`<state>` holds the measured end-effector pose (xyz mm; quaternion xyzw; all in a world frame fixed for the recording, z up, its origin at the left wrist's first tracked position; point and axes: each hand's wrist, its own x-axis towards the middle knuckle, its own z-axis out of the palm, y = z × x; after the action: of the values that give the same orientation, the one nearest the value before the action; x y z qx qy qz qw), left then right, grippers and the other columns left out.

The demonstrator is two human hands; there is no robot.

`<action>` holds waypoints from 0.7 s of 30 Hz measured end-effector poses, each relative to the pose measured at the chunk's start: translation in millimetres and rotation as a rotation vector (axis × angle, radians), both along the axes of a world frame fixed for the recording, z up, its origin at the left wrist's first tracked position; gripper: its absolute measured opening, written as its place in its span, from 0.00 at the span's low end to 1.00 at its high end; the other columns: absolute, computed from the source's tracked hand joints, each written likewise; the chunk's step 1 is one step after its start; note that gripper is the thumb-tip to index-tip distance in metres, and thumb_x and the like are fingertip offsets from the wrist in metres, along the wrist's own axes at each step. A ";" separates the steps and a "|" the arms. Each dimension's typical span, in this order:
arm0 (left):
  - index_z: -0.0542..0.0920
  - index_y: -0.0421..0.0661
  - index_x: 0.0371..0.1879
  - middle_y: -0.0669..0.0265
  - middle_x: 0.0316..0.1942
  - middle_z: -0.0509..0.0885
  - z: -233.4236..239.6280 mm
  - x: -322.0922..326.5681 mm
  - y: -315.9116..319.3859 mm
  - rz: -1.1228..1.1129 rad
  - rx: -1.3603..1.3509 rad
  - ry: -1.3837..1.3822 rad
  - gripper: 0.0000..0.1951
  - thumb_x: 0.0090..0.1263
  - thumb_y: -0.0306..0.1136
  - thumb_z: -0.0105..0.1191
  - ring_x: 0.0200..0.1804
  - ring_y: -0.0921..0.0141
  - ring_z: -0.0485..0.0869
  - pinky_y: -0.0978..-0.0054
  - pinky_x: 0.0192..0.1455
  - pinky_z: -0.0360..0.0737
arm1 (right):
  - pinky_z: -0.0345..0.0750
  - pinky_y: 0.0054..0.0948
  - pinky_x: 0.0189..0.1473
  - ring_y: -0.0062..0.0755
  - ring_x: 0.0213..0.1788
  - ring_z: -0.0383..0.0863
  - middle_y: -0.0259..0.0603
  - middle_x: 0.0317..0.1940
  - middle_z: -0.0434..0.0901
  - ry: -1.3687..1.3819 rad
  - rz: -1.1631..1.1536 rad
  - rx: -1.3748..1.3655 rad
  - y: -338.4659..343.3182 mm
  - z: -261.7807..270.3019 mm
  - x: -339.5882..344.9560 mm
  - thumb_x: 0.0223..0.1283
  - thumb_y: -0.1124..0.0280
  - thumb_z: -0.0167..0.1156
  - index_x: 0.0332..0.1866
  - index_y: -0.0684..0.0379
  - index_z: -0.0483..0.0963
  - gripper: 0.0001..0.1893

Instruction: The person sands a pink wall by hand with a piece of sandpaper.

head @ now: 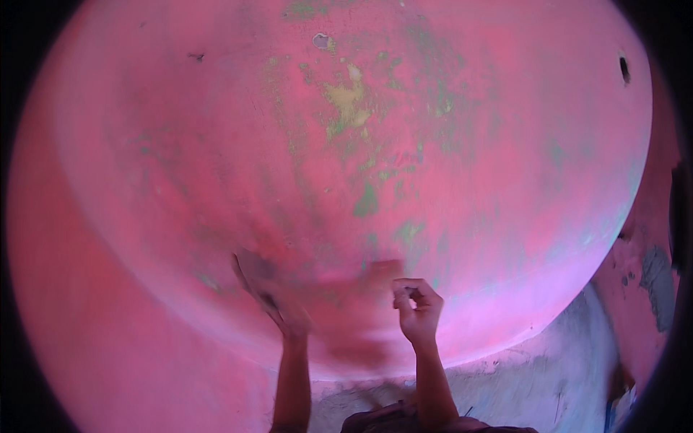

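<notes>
Before me stands a pink-painted wall [487, 162] with worn green and yellowish patches. My left hand [287, 311] is raised close to it at lower centre, blurred by motion. A dark, thin-edged flat shape [252, 279] runs up from that hand; whether it is a held thing or the fingers, I cannot tell. To the right, my right hand [419, 311] is up with curled fingers, thumb and forefinger nearly meeting. If something small is pinched there, it is not clear. A blurred reddish-brown rectangular patch [385, 267] shows just above its fingertips, perhaps a shadow.
The wall has a small pale chipped spot [321, 40] at the top and a dark hole [625, 70] at the upper right. Grey floor [520, 379] lies below. Grey bare plaster [658, 289] shows on the pink surface at the far right, near a dark object [679, 216].
</notes>
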<state>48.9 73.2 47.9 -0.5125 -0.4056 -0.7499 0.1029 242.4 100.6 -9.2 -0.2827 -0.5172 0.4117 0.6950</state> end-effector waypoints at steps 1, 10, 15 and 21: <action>0.48 0.40 0.74 0.55 0.75 0.51 21.6 0.5 6.1 0.018 0.038 0.049 0.35 0.78 0.52 0.37 0.75 0.57 0.53 0.54 0.74 0.51 | 0.75 0.20 0.29 0.17 0.26 0.77 0.36 0.26 0.81 0.037 -0.115 -0.009 5.6 -1.8 9.0 0.62 0.75 0.63 0.37 0.67 0.78 0.05; 0.58 0.43 0.73 0.49 0.76 0.49 121.5 -17.0 52.1 0.744 -0.009 0.645 0.33 0.73 0.47 0.45 0.76 0.49 0.50 0.49 0.74 0.50 | 0.71 0.40 0.54 0.47 0.56 0.73 0.51 0.52 0.72 -0.338 -0.783 0.174 36.6 -22.4 49.4 0.61 0.75 0.61 0.43 0.64 0.77 0.07; 0.60 0.45 0.72 0.47 0.75 0.49 98.2 -22.9 83.5 0.745 0.009 0.806 0.31 0.71 0.41 0.48 0.76 0.46 0.48 0.42 0.73 0.45 | 0.61 0.50 0.66 0.57 0.71 0.59 0.57 0.67 0.59 -0.375 -0.828 0.252 54.5 -22.0 50.8 0.63 0.72 0.60 0.54 0.62 0.73 0.15; 0.63 0.43 0.70 0.47 0.73 0.56 83.4 -56.0 92.9 0.805 0.009 1.210 0.31 0.68 0.37 0.52 0.75 0.48 0.54 0.43 0.74 0.45 | 0.46 0.57 0.72 0.62 0.78 0.36 0.63 0.75 0.40 -0.381 -0.727 0.297 71.3 -29.3 40.3 0.65 0.69 0.58 0.67 0.62 0.62 0.27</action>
<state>-7.0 166.1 131.2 -0.6480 -0.4319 -0.2406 0.5793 282.7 171.8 -38.5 -0.4140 -0.5567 0.0019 0.7202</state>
